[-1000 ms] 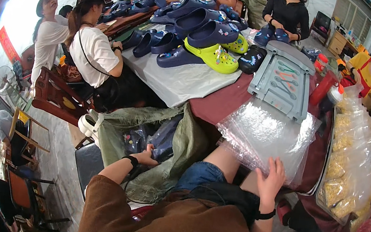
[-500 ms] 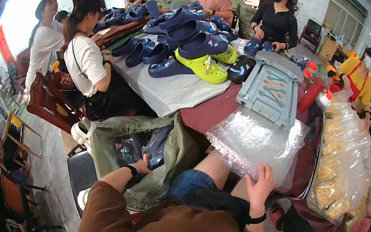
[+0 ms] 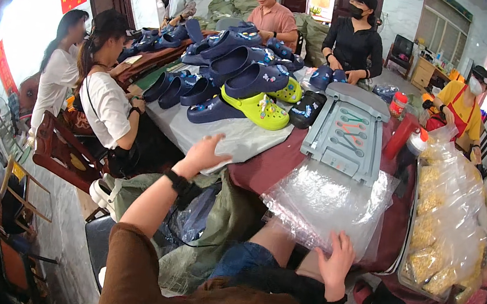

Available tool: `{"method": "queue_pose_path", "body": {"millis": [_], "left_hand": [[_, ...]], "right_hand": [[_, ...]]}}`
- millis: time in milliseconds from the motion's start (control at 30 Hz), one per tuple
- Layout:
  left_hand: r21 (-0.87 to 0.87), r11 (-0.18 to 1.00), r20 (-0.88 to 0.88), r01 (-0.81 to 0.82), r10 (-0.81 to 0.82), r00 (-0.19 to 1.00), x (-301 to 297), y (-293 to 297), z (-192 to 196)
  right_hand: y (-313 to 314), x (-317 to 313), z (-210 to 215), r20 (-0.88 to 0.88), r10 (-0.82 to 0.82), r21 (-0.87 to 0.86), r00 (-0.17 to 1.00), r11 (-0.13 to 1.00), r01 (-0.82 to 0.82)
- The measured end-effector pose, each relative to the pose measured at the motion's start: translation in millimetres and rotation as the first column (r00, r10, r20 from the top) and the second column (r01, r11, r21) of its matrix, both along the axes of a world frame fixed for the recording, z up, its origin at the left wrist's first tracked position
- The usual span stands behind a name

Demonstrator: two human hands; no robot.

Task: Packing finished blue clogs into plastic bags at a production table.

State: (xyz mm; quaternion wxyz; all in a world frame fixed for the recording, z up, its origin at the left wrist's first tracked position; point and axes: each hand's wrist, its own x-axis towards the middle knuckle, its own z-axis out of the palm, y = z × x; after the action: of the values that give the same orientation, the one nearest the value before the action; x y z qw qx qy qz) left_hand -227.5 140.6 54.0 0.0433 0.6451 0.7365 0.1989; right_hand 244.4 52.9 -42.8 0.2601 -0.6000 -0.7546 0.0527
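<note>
My left hand (image 3: 205, 153) is stretched out over the near edge of the table, fingers extended and holding nothing. Just beyond it lies a heap of clogs: navy ones (image 3: 256, 81) with charms, and a lime-green clog (image 3: 256, 110) at the near side. My right hand (image 3: 337, 259) is open, its fingers spread at the near edge of a stack of clear plastic bags (image 3: 325, 201). Under my left forearm stands a green woven sack (image 3: 233, 211) with bagged dark things (image 3: 187, 215) inside, partly hidden by the arm.
A grey plastic case (image 3: 350, 125) stands behind the clear bags, with a black clog (image 3: 307, 109) beside it. On the right are a red-lidded bottle (image 3: 415, 142) and a tray of bags with yellow contents (image 3: 429, 223). Several people work around the table.
My left hand has come up out of the sack, empty, and moved forward toward the clogs. My right hand has shifted slightly nearer to me at the clear bags.
</note>
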Motion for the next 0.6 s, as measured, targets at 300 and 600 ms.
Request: {"method": "queue_pose_path", "body": {"millis": [300, 600], "left_hand": [[0.532, 0.834, -0.099, -0.147, 0.233, 0.967, -41, 158, 21], [0.435, 0.874, -0.076, -0.217, 0.276, 0.958, -54, 261, 46]], "right_hand": [[10, 8, 1, -0.044, 0.054, 0.011, 0.998, 0.998, -0.054], [20, 17, 29, 0.063, 0.1, -0.183, 0.993, 0.979, -0.087]]}}
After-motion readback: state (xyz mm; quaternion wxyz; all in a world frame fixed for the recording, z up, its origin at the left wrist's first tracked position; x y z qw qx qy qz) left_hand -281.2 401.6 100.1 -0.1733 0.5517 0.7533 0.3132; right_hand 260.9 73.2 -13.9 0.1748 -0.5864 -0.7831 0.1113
